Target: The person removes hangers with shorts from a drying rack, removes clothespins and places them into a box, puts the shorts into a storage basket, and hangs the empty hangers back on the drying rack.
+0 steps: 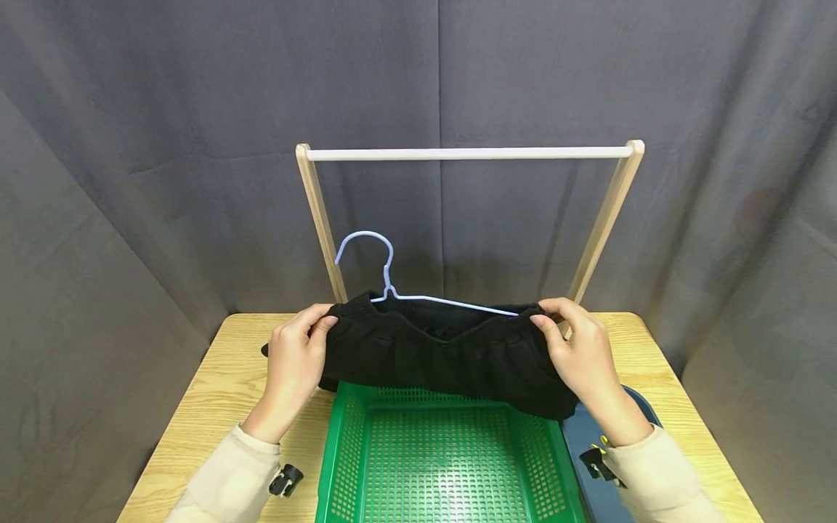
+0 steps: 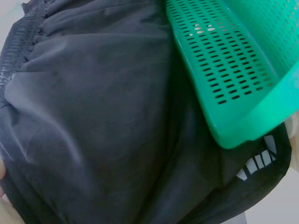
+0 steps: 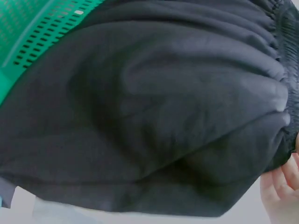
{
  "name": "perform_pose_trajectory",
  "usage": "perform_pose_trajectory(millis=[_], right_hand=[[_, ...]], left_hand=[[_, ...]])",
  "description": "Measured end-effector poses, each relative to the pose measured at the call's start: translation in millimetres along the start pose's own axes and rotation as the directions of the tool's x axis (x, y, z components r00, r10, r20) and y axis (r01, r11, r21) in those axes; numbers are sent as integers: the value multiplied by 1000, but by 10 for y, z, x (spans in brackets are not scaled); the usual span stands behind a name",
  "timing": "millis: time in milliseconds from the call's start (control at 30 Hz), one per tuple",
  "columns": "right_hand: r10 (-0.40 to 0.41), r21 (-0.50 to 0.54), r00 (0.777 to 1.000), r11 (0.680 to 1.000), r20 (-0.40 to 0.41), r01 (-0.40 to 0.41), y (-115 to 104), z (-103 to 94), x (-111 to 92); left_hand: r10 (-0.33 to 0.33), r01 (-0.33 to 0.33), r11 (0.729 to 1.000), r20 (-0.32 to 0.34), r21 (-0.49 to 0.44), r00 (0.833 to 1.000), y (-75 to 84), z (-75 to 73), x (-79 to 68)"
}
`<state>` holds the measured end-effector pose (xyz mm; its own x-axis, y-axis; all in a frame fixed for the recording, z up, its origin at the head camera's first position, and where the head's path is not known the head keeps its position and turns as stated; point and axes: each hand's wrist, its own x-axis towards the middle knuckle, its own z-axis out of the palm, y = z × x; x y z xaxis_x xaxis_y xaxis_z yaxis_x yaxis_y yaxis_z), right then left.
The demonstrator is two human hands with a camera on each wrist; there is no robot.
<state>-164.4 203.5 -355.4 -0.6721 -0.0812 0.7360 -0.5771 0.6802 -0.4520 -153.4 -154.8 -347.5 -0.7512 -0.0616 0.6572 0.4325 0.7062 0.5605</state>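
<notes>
A pair of black shorts (image 1: 445, 363) is stretched between my two hands, its gathered elastic waistband uppermost. My left hand (image 1: 297, 356) pinches the waistband at its left end, thumb on the near side. At the other end my right hand (image 1: 578, 349) pinches it the same way. A light blue hanger (image 1: 388, 280) sits in the waist opening; its hook sticks up left of centre and its right arm runs to near my right fingers. The hanger's lower part is hidden by the cloth. Pale stripes (image 2: 257, 163) mark one leg in the left wrist view.
Below the shorts stands a green perforated basket (image 1: 330, 454). A dark blue tray (image 1: 578, 436) lies right of it, partly under my right forearm. Behind rises a wooden rack with a white bar (image 1: 468, 154), on a wood-grain table (image 1: 229, 370) before grey curtains.
</notes>
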Motion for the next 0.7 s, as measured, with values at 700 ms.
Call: perform_pose_trajectory(millis=[700], right_hand=[[19, -130, 996, 991, -91, -31, 265, -246, -177]], left_hand=[[-73, 71, 997, -117, -22, 990, -119, -74, -22]])
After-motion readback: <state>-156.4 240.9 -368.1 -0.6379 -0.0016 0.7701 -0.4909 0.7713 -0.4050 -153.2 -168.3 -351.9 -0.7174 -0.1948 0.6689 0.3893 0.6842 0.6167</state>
